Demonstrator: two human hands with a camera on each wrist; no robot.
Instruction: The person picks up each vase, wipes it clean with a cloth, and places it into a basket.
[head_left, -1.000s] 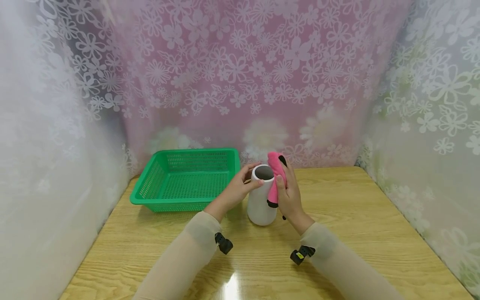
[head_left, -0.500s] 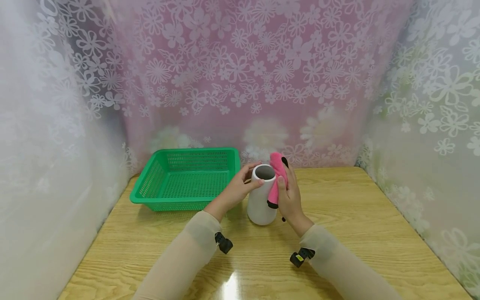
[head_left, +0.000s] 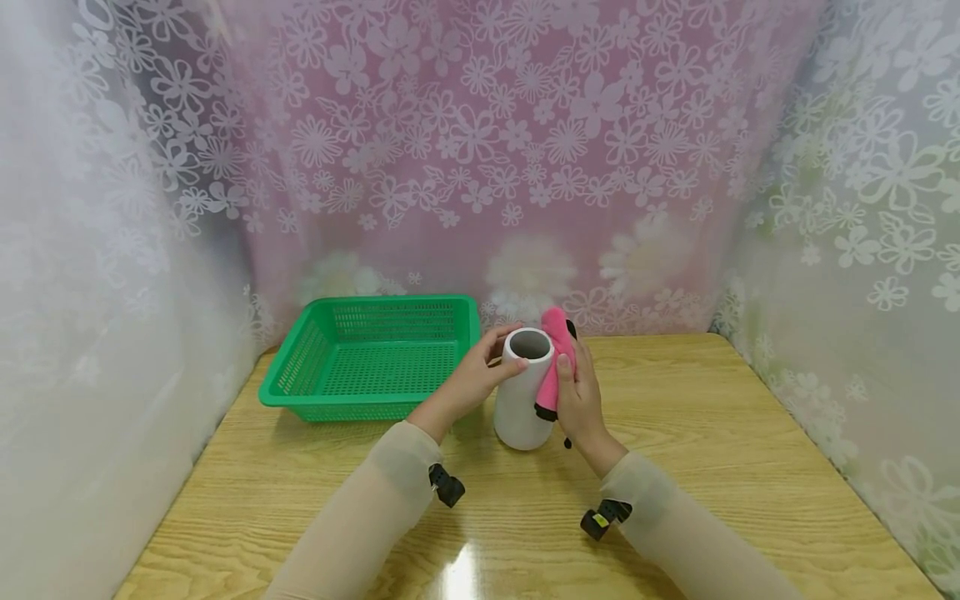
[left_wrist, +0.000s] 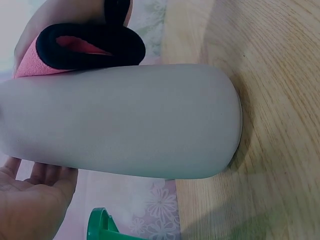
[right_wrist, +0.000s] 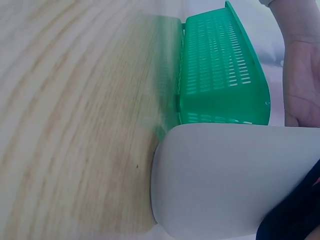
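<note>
A white vase (head_left: 522,412) with a round open mouth stands upright on the table. My left hand (head_left: 478,373) holds it near the top from the left, thumb at the front below the rim and fingers curving behind. On the other side, my right hand (head_left: 582,400) grips a folded pink cloth (head_left: 557,371) with black edging and presses it against the vase's upper wall. The left wrist view shows the cloth's black-edged fold (left_wrist: 90,46) touching the vase (left_wrist: 150,120). In the right wrist view, the vase's base (right_wrist: 190,175) rests on the wood.
A green perforated plastic basket (head_left: 375,410) sits to the left of the vase, close to my left forearm. The wooden table (head_left: 675,433) extends right and forward. Flower-patterned curtains (head_left: 480,150) hang behind and at both sides.
The pink cloth and my right hand have shifted slightly right and down along the vase's side. My left hand and the vase stay in place.
</note>
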